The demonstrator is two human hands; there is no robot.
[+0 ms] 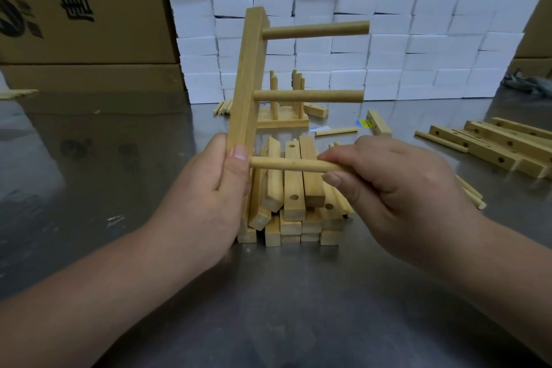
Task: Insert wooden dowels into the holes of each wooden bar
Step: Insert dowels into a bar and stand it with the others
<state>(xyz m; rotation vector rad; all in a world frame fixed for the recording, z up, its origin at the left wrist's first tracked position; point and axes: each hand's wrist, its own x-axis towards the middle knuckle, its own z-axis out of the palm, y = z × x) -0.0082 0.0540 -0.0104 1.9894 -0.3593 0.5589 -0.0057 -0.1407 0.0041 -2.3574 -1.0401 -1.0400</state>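
My left hand grips the lower part of a wooden bar held upright in the middle of the view. Two dowels stick out of it to the right: an upper dowel and a middle dowel. My right hand pinches a third dowel between thumb and fingers, its left end at the bar's lowest hole beside my left thumb. How deep that end sits is hidden. Behind and below lies a pile of loose bars with round holes.
A metal table carries everything. More drilled bars lie at the right, with loose dowels near them. A finished bar with upright dowels stands at the back. White boxes form a wall behind, and cardboard cartons stand at the left.
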